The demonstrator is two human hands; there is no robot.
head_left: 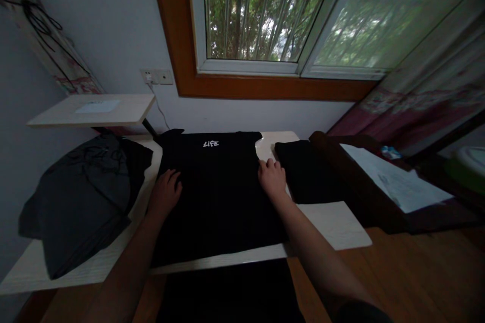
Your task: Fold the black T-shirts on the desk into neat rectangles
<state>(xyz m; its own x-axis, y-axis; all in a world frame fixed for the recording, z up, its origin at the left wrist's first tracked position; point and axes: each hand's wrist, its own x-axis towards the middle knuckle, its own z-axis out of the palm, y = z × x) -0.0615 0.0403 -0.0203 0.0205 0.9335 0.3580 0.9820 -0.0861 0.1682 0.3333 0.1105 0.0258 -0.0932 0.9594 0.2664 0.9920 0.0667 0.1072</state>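
A black T-shirt [220, 202] lies spread flat on the pale wooden table [204, 264], with small white lettering near its far edge. My left hand [165, 193] rests on the shirt's left side, fingers apart and lying on the cloth. At the shirt's right edge, my right hand [273, 177] has its fingers curled onto the fabric, seemingly pinching it; the thumb is partly hidden. Right of that hand is a folded black cloth [308, 171]. Beyond my left forearm sits a heap of dark grey clothing [83, 186].
A raised pale shelf [94, 111] with a paper [97, 106] stands at the back left, near a wall socket [156, 76]. To the right, a white sheet [397, 179] lies on a dark brown surface. A window [273, 20] is behind the table.
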